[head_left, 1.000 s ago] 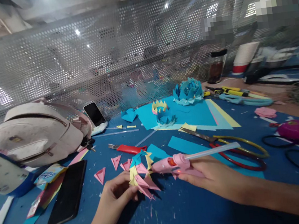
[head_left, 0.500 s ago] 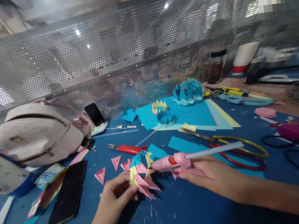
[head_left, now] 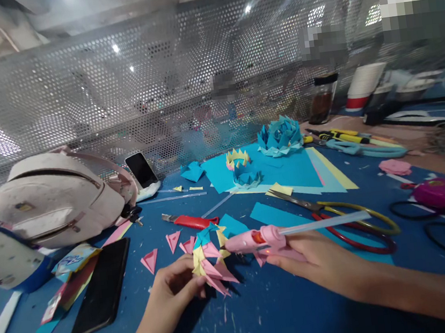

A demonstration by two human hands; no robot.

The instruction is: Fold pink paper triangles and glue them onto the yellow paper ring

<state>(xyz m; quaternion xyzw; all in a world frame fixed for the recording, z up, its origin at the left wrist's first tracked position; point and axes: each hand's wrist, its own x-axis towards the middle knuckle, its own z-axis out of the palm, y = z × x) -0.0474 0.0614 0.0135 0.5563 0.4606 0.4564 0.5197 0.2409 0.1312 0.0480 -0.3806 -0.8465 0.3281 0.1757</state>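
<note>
Between the thumb and fingers of my left hand is a ring of folded paper pieces in pink, yellow and blue. My right hand grips a pink glue gun, a long clear glue stick sticking out of its back. The gun's nozzle is at a yellow piece on the ring's right side; whether they touch, I cannot tell. Loose pink folded triangles lie left of the ring. Behind it rests a red utility knife.
Scissors lie behind my right hand, near blue paper sheets. Finished paper rings and a blue paper flower stand farther back. On the left are a black phone and a pale backpack. A magenta tool with a black cord lies right.
The glue stick's rear end has shifted slightly to the right along with small movement of the glue gun. My left hand and the paper ring hold nearly still.
</note>
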